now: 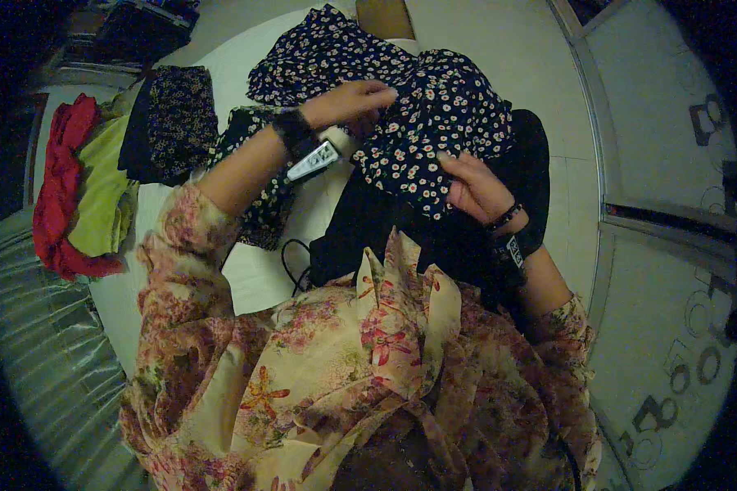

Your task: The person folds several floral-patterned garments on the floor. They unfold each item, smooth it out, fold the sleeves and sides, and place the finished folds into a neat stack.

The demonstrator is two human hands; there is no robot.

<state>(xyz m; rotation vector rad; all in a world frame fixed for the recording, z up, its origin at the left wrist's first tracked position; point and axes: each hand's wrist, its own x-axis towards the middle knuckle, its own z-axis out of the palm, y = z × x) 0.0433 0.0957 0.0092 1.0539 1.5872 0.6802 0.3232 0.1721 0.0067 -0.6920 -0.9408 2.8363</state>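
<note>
A navy cloth garment [430, 116] with a small white daisy-like print lies spread over my lap and the white surface before me. My left hand [359, 104] is on its left part, slightly blurred, with fingers curled at the cloth. At the garment's near right edge, my right hand [476, 187] pinches the fabric between thumb and fingers. Black bands with printed labels circle both wrists, and the right one also wears a dark beaded bracelet [505, 218]. More dark floral cloth [264, 208] lies under my left forearm.
Left on the white surface [255, 282] are a folded dark patterned cloth [181, 119], a yellow-green cloth [104, 184] and a red cloth [61, 190]. A black cable [288, 251] loops near my lap. Framed panels [657, 123] stand at right.
</note>
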